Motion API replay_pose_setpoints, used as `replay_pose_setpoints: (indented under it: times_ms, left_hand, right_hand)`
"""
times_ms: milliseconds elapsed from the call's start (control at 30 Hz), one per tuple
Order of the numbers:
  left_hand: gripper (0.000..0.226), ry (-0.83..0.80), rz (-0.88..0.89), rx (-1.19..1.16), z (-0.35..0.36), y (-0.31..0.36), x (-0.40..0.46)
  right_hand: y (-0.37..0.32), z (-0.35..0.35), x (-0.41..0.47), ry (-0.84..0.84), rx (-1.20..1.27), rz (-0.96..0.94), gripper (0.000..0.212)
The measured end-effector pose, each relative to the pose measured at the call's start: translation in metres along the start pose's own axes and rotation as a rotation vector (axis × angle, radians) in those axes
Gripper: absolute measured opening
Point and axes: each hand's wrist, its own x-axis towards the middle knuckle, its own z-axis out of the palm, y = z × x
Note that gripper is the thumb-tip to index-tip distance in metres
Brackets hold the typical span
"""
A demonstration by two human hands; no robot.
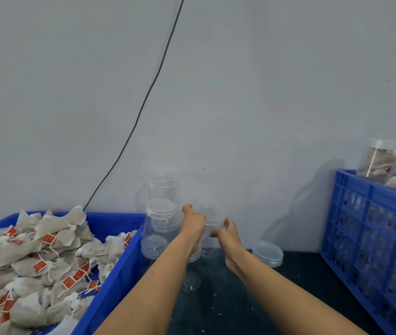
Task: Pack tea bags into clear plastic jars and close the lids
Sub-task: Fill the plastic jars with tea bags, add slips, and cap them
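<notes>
Both arms reach forward to a clear plastic jar (210, 240) standing against the wall. My left hand (193, 221) grips its left side near the top. My right hand (226, 234) curls round its lid (212, 217) from the right. Several empty clear jars (159, 223) with lids are stacked just left of it, between the hands and the blue tub (117, 274). That tub, at the left, holds a heap of beige tea bags (35, 262) with red tags. A short stack of loose lids (267, 253) lies on the dark table to the right.
A blue slatted crate (370, 238) stands at the right with filled jars (380, 163) of tea bags on top. A black cable (144, 102) runs down the grey wall to behind the tub. The dark tabletop (240, 298) lies between tub and crate, with another clear jar (190, 281) under my left forearm.
</notes>
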Motion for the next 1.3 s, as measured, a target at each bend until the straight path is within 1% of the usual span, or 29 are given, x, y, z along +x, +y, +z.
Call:
replay_pose_setpoints:
  times_ms: [67, 133, 167, 233, 300, 367, 400, 467, 600, 700, 767, 867, 900, 967, 1000, 1133, 1233, 1300]
  left_hand:
    - [0.06, 0.001, 0.053, -0.035, 0.001, 0.006, -0.01]
    - [0.06, -0.018, 0.113, -0.098, 0.004, 0.011, -0.026]
    - [0.061, -0.031, 0.146, -0.138, 0.005, 0.012, -0.037]
    - [0.065, -0.053, 0.225, -0.201, 0.008, 0.01, -0.06]
    - [0.069, -0.067, 0.303, -0.241, 0.007, 0.003, -0.085]
    - [0.075, -0.071, 0.4, -0.238, 0.003, -0.009, -0.11]
    - [0.076, -0.068, 0.44, -0.229, 0.0, -0.017, -0.122]
    - [0.079, -0.064, 0.465, -0.232, -0.005, -0.035, -0.147]
    - [0.087, -0.039, 0.482, -0.217, -0.004, -0.072, -0.191]
    - [0.092, 0.027, 0.452, -0.131, -0.005, -0.095, -0.208]
    - [0.093, 0.029, 0.415, -0.067, -0.01, -0.106, -0.216]
    - [0.098, 0.055, 0.442, 0.15, -0.019, -0.119, -0.221]
    - [0.099, 0.062, 0.473, 0.212, -0.021, -0.122, -0.221]
    - [0.097, 0.066, 0.525, 0.237, -0.024, -0.127, -0.222]
    - [0.095, 0.074, 0.542, 0.231, -0.025, -0.128, -0.222]
    - [0.091, 0.081, 0.625, 0.316, -0.027, -0.13, -0.221]
    - [0.094, 0.025, 0.629, 0.385, -0.033, -0.129, -0.221]
    - [0.094, 0.008, 0.624, 0.4, -0.035, -0.129, -0.222]
  right_hand:
    - [-0.009, -0.004, -0.005, 0.057, -0.031, -0.11, 0.055]
    - [-0.022, -0.007, -0.015, 0.118, -0.123, -0.238, 0.06]
    - [-0.027, -0.01, -0.02, 0.148, -0.191, -0.303, 0.066]
    - [-0.034, -0.018, -0.034, 0.197, -0.274, -0.419, 0.087]
    - [-0.039, -0.026, -0.052, 0.253, -0.262, -0.502, 0.099]
    - [-0.039, -0.034, -0.072, 0.295, -0.223, -0.558, 0.103]
    - [-0.038, -0.037, -0.083, 0.308, -0.204, -0.575, 0.103]
    - [-0.029, -0.042, -0.104, 0.307, -0.178, -0.577, 0.101]
    - [0.004, -0.044, -0.147, 0.301, -0.109, -0.52, 0.086]
    - [0.033, -0.042, -0.174, 0.309, 0.0, -0.482, 0.078]
    - [0.049, -0.043, -0.189, 0.247, 0.067, -0.42, 0.076]
    - [0.064, -0.05, -0.205, 0.119, 0.133, -0.356, 0.077]
    - [0.066, -0.052, -0.208, 0.089, 0.147, -0.357, 0.08]
    - [0.068, -0.055, -0.212, 0.061, 0.141, -0.38, 0.093]
    - [0.067, -0.056, -0.213, 0.066, 0.128, -0.403, 0.095]
    - [0.063, -0.054, -0.215, 0.148, 0.115, -0.477, 0.087]
    - [0.068, -0.058, -0.216, 0.202, 0.11, -0.505, 0.085]
    - [0.069, -0.061, -0.218, 0.204, 0.06, -0.533, 0.081]
